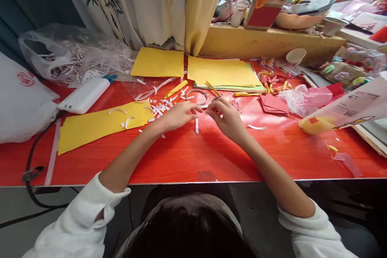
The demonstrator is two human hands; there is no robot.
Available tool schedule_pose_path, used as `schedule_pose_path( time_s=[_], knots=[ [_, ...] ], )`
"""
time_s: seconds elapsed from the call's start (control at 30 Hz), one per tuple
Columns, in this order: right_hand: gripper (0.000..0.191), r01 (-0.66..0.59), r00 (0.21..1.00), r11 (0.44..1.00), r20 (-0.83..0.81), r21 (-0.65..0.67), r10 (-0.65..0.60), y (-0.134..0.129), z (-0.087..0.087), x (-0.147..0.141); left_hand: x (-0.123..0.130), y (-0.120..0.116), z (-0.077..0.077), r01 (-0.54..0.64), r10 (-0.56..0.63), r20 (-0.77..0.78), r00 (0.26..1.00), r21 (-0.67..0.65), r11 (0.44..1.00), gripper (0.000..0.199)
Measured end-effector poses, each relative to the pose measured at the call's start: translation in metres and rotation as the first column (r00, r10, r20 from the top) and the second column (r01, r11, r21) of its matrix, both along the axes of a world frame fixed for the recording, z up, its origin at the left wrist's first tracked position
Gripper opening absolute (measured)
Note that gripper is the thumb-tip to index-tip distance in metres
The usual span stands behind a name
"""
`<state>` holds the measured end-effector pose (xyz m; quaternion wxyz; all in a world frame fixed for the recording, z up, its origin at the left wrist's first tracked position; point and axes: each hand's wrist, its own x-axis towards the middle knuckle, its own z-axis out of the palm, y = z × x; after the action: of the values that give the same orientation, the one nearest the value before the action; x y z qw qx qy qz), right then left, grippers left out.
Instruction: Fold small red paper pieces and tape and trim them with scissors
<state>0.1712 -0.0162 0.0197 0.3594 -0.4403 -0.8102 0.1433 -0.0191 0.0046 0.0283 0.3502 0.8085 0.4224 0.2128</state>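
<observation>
Over the middle of the red table (211, 161), my left hand (181, 113) reaches in with its fingers stretched toward the right. My right hand (225, 117) faces it, fingers curled with the fingertips apart. A small gap separates the two hands. Just beyond them lies a clear tape roll (196, 96). A thin yellow stick (213, 88) slants up behind my right hand. Below my fingertips is a white paper strip (197, 126), standing out against the red surface. Many white paper scraps (159, 109) lie beside my left hand.
Yellow sheets (222, 71) are stacked at the back, with more yellow paper (90, 129) at the left. A white power strip (86, 94) lies near plastic bags. Red cards (273, 105) and a plastic-wrapped roll (341, 107) are at the right.
</observation>
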Motion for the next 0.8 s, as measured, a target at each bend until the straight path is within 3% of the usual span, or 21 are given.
schedule_pose_path(
  time_s=[0.07,0.17,0.37,0.6,0.8],
  knots=[
    [0.012,-0.048,0.997,0.985,-0.075,-0.167,0.036,0.002,0.001,0.001,-0.001,0.000,-0.005,0.086,-0.073,-0.132,0.989,0.095,0.992,0.019],
    [0.017,-0.131,0.983,0.911,-0.173,-0.392,0.067,0.005,0.000,0.003,-0.003,0.000,-0.011,0.163,-0.126,-0.227,0.966,0.156,0.974,0.015],
    [0.023,-0.197,0.963,0.820,-0.264,-0.537,0.059,0.004,-0.002,0.005,-0.002,0.004,-0.008,0.168,-0.125,-0.299,0.946,0.121,0.978,0.019],
    [0.021,-0.246,0.947,0.733,-0.318,-0.634,0.043,0.002,0.002,0.001,-0.003,0.005,-0.002,0.137,-0.143,-0.047,0.989,-0.104,0.985,0.021],
    [0.023,-0.306,0.920,0.705,-0.391,-0.640,0.044,0.002,0.002,0.001,0.000,0.001,0.011,0.172,-0.140,0.148,0.979,-0.239,0.956,0.023]
  ],
)
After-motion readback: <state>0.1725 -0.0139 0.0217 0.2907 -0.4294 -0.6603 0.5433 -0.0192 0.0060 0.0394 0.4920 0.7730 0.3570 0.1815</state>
